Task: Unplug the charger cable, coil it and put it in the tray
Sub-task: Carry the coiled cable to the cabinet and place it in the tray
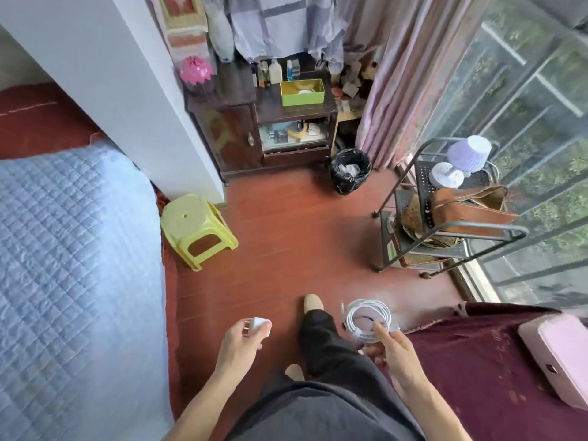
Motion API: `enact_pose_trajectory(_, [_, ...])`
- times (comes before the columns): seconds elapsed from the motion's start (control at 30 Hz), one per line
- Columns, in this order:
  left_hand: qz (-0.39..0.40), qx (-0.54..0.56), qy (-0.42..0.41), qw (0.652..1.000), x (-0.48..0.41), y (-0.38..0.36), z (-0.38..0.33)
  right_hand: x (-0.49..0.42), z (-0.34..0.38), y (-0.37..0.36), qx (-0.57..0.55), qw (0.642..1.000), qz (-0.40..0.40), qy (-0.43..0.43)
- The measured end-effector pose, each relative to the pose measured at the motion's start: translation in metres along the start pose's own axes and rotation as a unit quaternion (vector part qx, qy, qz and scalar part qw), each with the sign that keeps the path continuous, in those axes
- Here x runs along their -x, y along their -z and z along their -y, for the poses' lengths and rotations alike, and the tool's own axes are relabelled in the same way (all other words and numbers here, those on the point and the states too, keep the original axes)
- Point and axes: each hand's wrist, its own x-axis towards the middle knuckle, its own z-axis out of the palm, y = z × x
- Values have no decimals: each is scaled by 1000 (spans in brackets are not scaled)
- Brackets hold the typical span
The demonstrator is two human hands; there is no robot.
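Observation:
My right hand [393,343] holds a white charger cable [367,318] wound into a round coil, low in the view above the red floor. A small white charger plug [259,324] with its metal prongs showing is pinched in my left hand [241,340]. The plug and the coil are apart. Far ahead, a green open tray [302,96] stands on top of a dark wooden cabinet [273,113], with something pale inside it.
A bed with a blue quilt [73,265] fills the left. A yellow plastic stool [197,229] and a black-lined bin [350,170] stand on the floor. A metal rack [445,224] with a lamp and brown bag is at right, a maroon-covered surface [477,370] at lower right.

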Motion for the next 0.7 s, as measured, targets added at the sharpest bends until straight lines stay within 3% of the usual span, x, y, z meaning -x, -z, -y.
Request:
enact_pose_trajectory(0.2, [4,-19,34,999,-64,-2,-62,-74,74,-24,-34,999,3,-17])
enact_pose_trajectory(0.43, [-19,-24,22,999,-138,12,-163,-147,179,-57,20,998,59,-18])
enact_pose_trajectory(0.7, [-44,-8,49,998,-213,38,-220,-213,266,-110,52,996,74,18])
